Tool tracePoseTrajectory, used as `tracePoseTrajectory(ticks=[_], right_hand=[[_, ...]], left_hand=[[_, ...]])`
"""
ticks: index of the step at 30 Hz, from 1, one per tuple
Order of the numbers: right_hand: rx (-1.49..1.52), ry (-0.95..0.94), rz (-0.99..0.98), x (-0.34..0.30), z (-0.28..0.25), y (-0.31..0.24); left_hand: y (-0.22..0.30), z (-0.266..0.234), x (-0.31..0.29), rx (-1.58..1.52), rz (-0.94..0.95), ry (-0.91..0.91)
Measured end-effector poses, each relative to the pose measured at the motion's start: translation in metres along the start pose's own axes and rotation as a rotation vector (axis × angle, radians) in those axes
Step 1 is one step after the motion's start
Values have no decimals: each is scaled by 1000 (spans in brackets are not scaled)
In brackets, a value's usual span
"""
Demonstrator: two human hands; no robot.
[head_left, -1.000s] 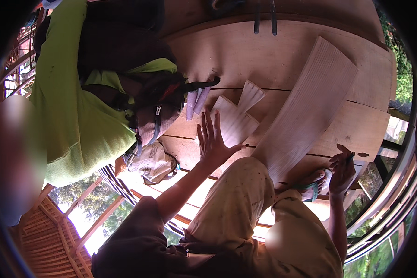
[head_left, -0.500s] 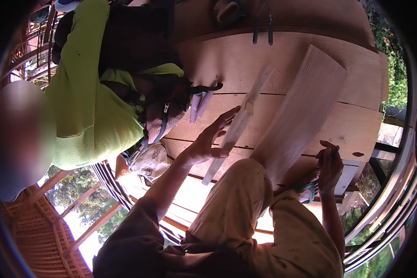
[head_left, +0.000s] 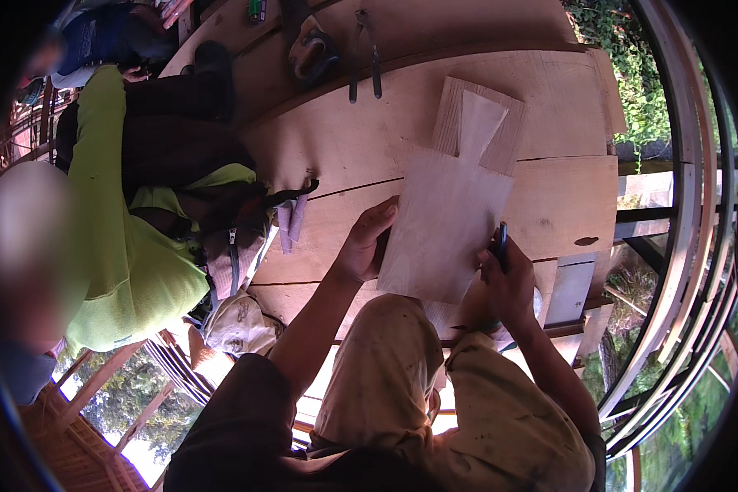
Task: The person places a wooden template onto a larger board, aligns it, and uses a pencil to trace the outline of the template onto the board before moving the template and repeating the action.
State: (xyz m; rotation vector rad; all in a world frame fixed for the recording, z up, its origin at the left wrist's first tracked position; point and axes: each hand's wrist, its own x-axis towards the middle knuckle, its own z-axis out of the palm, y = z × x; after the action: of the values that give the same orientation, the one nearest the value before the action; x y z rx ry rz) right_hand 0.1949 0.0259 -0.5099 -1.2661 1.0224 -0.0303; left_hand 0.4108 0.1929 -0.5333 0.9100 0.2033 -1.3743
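A pale flat wooden board (head_left: pixel 443 230) with a narrow neck flaring to a dovetail-like end faces up above my knee. My left hand (head_left: pixel 369 242) grips its left edge, thumb along the edge and the other fingers hidden behind. At its right edge my right hand (head_left: pixel 512 287) is closed around a short dark pen-like object (head_left: pixel 501 238); its exact kind is unclear. The right fingertips come close to the board, and I cannot tell if they touch. Underneath lies a longer grained board (head_left: pixel 504 135), mostly covered by the upper one.
Wide planks (head_left: pixel 344 164) form the platform under me. At the far side lie a handsaw (head_left: pixel 312 53) and dark-handled pincers (head_left: pixel 366 57). A person in a lime-green sleeve (head_left: pixel 98 164) sits close on my left. Curved railings (head_left: pixel 685 205) run along the right.
The necked board, earlier seen edge-on beside my open left hand, now lies face up over the longer board and is gripped. My right hand has moved in to its right edge. The view has shifted.
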Motion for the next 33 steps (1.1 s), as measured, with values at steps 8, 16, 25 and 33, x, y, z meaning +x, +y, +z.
tracePoseTrajectory(ticks=[8,16,25,33], right_hand=[[-294,279,-152,18,-2,18],[-476,297,-281,34,-5,12],[-443,294,-274,37,-2,25],[-392,244,-242,38,-7,23]], left_hand=[[-30,30,41,875,521,363],[-35,49,55,1374,824,529],[-40,30,59,1207,627,487],[-39,29,57,1207,551,492]])
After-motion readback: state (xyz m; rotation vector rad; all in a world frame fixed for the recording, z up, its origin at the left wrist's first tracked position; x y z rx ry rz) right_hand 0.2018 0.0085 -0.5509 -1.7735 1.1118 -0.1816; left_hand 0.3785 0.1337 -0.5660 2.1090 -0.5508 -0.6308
